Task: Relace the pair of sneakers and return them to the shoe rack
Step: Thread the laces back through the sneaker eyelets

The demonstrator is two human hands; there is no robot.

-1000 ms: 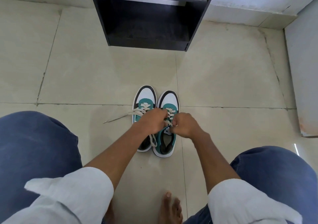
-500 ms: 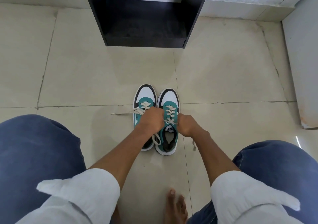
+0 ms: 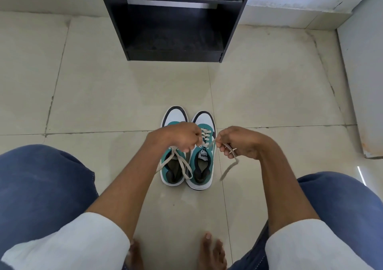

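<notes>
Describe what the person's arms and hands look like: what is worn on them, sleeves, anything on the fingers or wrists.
Both forearms are bare. The left hand and right hand wear no gloves; no watch, bracelet or ring is visible. White sleeves are rolled up near the elbows on both arms, loose and creased.

Left hand (image 3: 178, 138) covers laces and tongue of left sneaker (image 3: 174, 145). Lower lacing of right sneaker (image 3: 202, 151) partly hidden behind both hands. Lace (image 3: 229, 167) blurred below right hand (image 3: 238, 143); its tip unclear. Rack (image 3: 174, 19) cut off by top edge. Knees, sleeves, feet cut off by bottom and side edges. Tongue label too small to be read surely.
</notes>
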